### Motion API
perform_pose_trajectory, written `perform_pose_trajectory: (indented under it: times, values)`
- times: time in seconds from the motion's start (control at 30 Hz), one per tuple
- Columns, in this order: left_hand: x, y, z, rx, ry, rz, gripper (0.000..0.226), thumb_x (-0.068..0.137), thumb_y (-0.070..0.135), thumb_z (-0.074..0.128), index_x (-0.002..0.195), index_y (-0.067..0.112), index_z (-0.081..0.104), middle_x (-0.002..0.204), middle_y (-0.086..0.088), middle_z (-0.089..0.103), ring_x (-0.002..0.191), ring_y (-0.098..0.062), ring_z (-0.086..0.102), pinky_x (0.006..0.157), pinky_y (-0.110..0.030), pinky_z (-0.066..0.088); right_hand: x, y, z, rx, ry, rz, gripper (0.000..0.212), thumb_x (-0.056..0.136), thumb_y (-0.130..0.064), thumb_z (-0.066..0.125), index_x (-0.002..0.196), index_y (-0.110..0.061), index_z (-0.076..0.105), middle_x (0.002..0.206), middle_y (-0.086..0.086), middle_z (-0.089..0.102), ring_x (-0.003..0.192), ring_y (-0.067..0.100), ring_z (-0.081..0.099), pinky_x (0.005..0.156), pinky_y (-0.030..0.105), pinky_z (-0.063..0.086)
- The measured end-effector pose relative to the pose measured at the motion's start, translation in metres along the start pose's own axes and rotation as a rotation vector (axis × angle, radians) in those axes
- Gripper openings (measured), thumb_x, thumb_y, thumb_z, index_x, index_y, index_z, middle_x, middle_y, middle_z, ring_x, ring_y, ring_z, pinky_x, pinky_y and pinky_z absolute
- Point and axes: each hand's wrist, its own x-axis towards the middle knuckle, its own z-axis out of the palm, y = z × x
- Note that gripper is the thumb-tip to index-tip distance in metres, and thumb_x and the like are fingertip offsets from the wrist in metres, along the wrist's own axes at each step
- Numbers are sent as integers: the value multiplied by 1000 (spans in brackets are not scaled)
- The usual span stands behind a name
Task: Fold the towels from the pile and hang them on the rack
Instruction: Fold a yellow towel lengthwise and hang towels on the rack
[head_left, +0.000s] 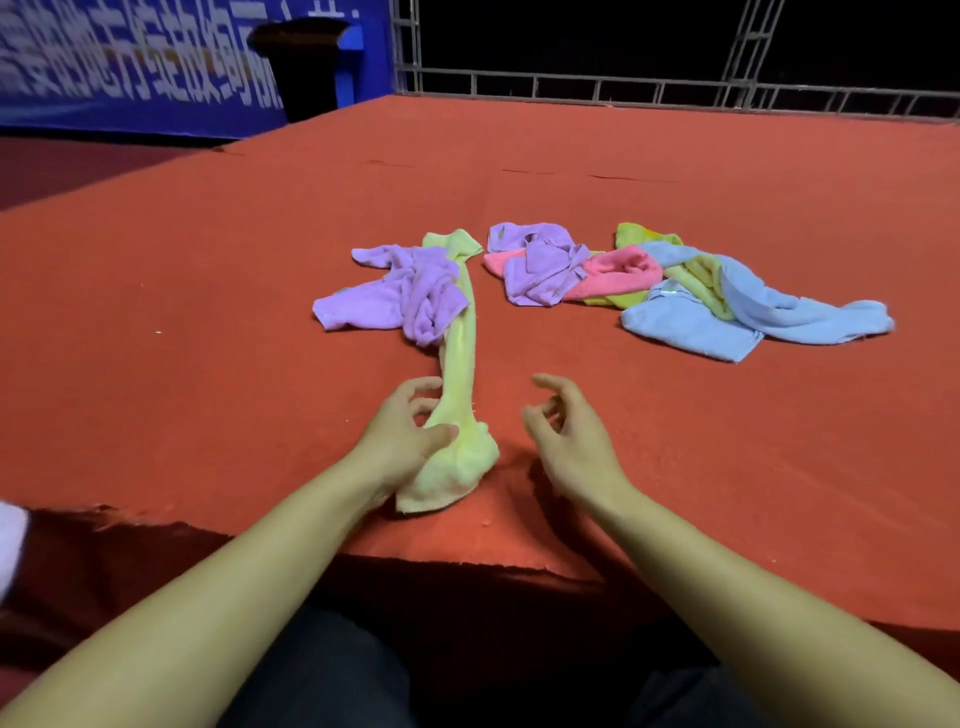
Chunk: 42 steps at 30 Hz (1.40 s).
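Left hand (402, 434), frame centre: fingers curled round bunched end of yellow terry towel (460, 364), stretched into a long rope. Right hand (563, 434) loosely spread, holds nothing. Crumpled lilac towel (400, 293) overlaps rope. Fluffy mixed pile (670, 283) right, on red felt table (208, 312).

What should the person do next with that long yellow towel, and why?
Probably bring the empty right hand over to take the stretched yellow cloth towel. Only the left hand grips its near end, and its far end is caught under a crumpled purple towel.
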Motion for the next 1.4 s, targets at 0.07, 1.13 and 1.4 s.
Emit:
perform_pose_trajectory:
  times: [0.07, 1.13, 1.4]
  values:
    - [-2, -1, -15, 136, 9, 39, 60, 81, 0, 73, 131, 20, 47, 100, 0, 67, 85, -12, 62, 75, -21, 47, 15, -12, 7, -79, -79, -178, 30, 92, -14, 61, 120, -22, 61, 82, -11, 58, 66, 9, 52, 71, 26, 43]
    - [40, 285, -70, 13, 126, 680, 33, 92, 10, 66, 120, 23, 54, 101, -8, 72, 86, -13, 67, 77, -28, 53, 149, -231, -73, 317, 135, -569, 54, 84, -6, 71, 130, -20, 48, 82, -4, 59, 65, 4, 53, 66, 22, 46]
    - [34, 282, -64, 120, -77, 626, 36, 88, 11, 70, 122, 16, 59, 87, 1, 69, 75, -4, 67, 69, -18, 52, 136, -195, -89, 163, -218, -408, 61, 84, -2, 72, 137, -16, 46, 88, 3, 61, 80, 12, 59, 79, 32, 51]
